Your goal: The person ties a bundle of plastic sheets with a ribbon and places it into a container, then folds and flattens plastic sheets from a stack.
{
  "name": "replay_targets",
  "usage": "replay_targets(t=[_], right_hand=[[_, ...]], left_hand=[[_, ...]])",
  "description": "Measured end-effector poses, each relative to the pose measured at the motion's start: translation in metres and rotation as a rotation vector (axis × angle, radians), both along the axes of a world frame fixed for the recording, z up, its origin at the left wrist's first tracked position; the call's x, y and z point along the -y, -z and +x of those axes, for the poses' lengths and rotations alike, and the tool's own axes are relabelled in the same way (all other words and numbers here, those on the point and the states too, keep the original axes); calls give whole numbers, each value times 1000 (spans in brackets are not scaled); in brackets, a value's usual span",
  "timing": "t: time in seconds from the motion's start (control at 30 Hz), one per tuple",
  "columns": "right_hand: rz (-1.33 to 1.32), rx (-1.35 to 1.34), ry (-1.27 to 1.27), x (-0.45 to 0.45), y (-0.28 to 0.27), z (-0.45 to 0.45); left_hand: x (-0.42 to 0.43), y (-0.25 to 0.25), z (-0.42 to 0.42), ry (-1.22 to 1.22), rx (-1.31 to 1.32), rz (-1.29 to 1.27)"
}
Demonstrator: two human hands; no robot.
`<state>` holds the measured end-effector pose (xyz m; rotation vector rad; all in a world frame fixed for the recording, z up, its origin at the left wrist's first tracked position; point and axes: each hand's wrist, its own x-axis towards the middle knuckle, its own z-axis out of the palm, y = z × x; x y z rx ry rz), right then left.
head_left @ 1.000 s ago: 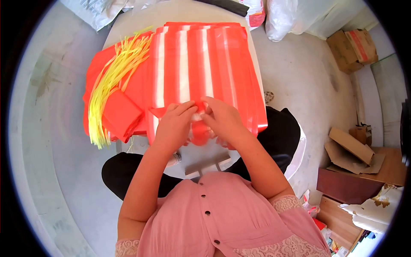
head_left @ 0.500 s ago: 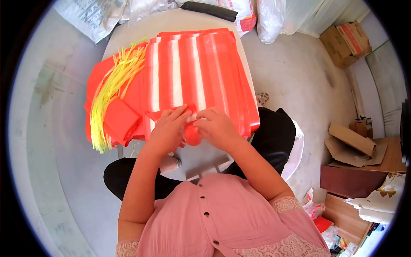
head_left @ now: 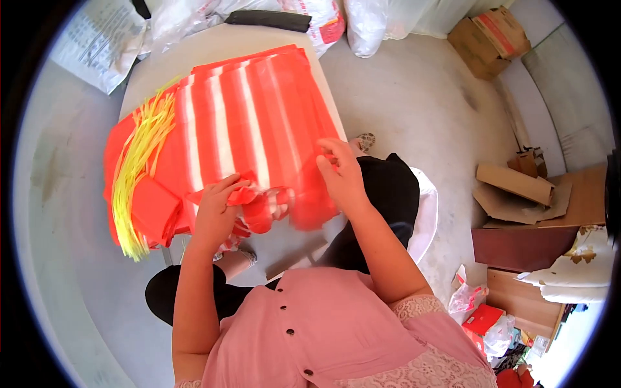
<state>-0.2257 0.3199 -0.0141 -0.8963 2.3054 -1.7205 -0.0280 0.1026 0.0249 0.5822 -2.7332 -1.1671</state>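
A stack of red and white striped sheets (head_left: 233,110), thin like plastic or cloth, lies on the table before me. My left hand (head_left: 218,210) is closed on the gathered near edge of the top sheet, which bunches into folds between my hands. Over the right side of the stack is my right hand (head_left: 341,173), thumb and fingers curved and apart, with nothing visible between them. Below it, the sheet's near right corner hangs blurred over the table edge. To the left, a bundle of yellow strips (head_left: 139,171) rests across red material, beside a folded red piece (head_left: 155,210).
The pale table (head_left: 181,48) carries a black rolled item (head_left: 268,21) at its far end. White plastic bags (head_left: 365,26) stand behind it. Cardboard boxes (head_left: 488,42) sit at the far right, and opened cardboard (head_left: 517,191) lies on a brown cabinet at right.
My right hand has moved right, away from my left hand, and its fingers have parted. More of the sheet's near edge is bunched and hanging. The camera view has shifted.
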Motion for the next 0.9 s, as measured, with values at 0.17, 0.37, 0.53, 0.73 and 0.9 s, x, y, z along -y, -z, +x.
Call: replay_targets(t=[0.17,0.37,0.53,0.73,0.9], right_hand=[[-56,225,-66,-17,6,9],[-109,247,-106,5,8,1],[-15,215,-108,19,-6,-5],[0,200,-115,20,-11,5],[-27,254,-125,-10,10,40]], left_hand=[[7,1,0,-31,17,154],[10,7,0,-97,-81,421],[9,9,2,-126,-99,443],[13,18,4,-109,-144,436],[7,21,10,-50,-154,226]])
